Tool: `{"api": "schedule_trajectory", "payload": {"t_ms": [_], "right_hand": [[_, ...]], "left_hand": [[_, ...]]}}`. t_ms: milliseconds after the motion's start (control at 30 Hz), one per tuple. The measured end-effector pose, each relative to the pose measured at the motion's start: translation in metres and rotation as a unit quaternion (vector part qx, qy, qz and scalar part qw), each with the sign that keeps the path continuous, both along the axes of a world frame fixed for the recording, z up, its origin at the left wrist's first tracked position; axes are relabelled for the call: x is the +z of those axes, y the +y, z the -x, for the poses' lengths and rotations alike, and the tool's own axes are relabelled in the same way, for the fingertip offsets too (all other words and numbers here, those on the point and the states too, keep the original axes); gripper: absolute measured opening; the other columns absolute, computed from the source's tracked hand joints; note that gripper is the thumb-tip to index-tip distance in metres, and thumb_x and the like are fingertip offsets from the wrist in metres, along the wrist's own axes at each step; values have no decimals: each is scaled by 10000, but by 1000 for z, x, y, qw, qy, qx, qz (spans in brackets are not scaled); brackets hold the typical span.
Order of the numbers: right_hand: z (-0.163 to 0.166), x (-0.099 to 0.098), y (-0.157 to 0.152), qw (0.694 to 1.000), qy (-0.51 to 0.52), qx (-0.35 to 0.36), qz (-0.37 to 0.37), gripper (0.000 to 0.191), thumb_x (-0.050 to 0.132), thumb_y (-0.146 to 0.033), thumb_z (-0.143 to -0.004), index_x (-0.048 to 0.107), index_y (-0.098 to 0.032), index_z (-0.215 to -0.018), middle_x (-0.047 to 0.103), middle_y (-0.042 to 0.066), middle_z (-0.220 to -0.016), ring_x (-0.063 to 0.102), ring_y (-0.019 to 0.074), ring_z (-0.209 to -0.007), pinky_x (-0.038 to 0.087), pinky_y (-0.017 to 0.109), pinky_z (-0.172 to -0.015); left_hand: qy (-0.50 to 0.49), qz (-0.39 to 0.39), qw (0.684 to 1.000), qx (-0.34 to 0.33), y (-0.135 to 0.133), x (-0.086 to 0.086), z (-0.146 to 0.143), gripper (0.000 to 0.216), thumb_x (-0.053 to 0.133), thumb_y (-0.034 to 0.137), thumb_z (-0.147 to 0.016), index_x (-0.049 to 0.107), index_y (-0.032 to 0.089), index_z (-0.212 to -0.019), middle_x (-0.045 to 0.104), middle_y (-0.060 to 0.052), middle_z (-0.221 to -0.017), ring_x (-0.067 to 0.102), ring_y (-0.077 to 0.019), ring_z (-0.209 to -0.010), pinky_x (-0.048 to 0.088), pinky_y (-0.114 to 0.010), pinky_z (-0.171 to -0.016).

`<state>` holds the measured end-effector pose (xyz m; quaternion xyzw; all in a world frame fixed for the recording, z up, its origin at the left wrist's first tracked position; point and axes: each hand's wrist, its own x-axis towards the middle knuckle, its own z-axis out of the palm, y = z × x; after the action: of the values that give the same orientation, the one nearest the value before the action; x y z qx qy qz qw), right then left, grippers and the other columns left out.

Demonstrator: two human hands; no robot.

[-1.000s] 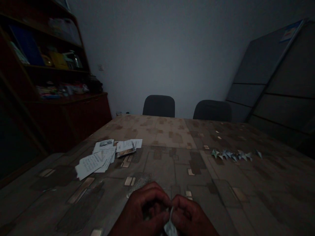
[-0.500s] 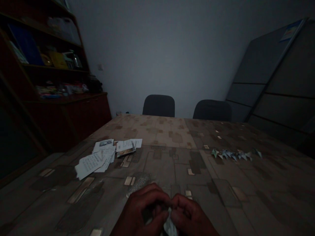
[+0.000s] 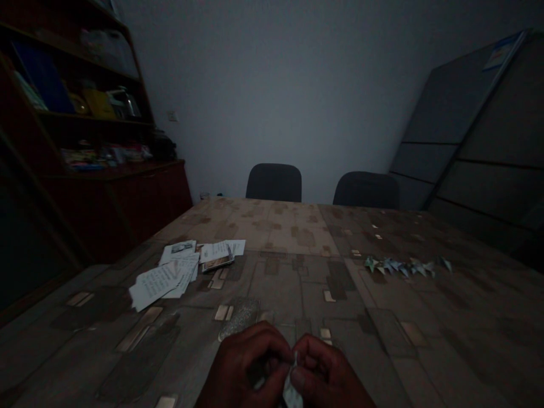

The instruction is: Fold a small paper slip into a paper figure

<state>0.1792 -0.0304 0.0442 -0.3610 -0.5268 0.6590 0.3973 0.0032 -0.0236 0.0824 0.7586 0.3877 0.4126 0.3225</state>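
Observation:
At the bottom centre, my left hand [image 3: 244, 371] and my right hand [image 3: 327, 377] meet over the near edge of the table [image 3: 297, 283]. Both have their fingers curled and pinched onto a small pale piece of paper [image 3: 291, 391] held between them. Most of the paper is hidden by the fingers and the frame's lower edge. A row of several small folded paper pieces [image 3: 402, 266] lies on the table to the right, well beyond my hands.
Loose sheets of paper [image 3: 182, 271] are spread on the table's left side. Two dark chairs [image 3: 274, 182] stand at the far edge. A wooden shelf unit [image 3: 80, 147] with clutter lines the left wall; grey panels [image 3: 480, 147] lean at the right. The room is dim.
My hands have shifted only slightly, the fingers working the small paper; it sits a little lower between them. Nothing else on the table has moved.

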Motion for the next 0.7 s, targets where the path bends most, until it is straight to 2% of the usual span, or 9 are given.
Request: {"api": "schedule_trajectory", "payload": {"t_ms": [67, 167, 300, 500, 700], "right_hand": [[-1, 1, 1, 1000, -4, -7, -12, 606, 711, -739, -715, 462, -188, -746, 396, -65, -628, 276, 83, -557, 239, 206, -533], [-2, 2, 1, 1000, -9, -5, -10, 608, 713, -742, -710, 471, -186, -756, 424, -53, -637, 304, 89, -561, 252, 210, -539], [-2, -3, 1, 1000, -15, 0, -8, 590, 702, -731, -726, 467, -190, -752, 445, -37, -657, 334, 98, -571, 274, 216, -556], [-4, -16, 3, 999, -9, 6, -33, 542, 692, -695, -758, 472, -199, -760, 427, -49, -641, 370, 105, -569, 310, 222, -572], [-10, -12, 7, 996, -69, -3, -57, 458, 702, -598, -783, 505, -185, -764, 444, -39, -651, 394, 110, -593, 307, 205, -551]], "left_hand": [[-45, 89, 995, 4, 1, 2, -1, 121, 604, 130, -767, 704, 169, -710, 674, -27, -701, 638, -166, -662, 458, -242, -617], [-128, 207, 970, 3, 2, 3, -3, 175, 654, 283, -769, 704, 160, -655, 627, -18, -653, 561, -154, -617, 412, -251, -579], [-191, 303, 933, -2, 2, 1, -5, 229, 742, 347, -695, 674, 139, -627, 567, 8, -590, 482, -124, -556, 358, -242, -539], [-219, 350, 911, -9, 0, 5, -8, 270, 725, 408, -707, 688, 140, -696, 540, 29, -544, 446, -107, -515, 318, -241, -525], [-134, 320, 937, 43, -1, 10, -12, 80, 689, 213, -588, 646, 156, -625, 483, 64, -528, 375, -91, -515, 259, -227, -499]]}}
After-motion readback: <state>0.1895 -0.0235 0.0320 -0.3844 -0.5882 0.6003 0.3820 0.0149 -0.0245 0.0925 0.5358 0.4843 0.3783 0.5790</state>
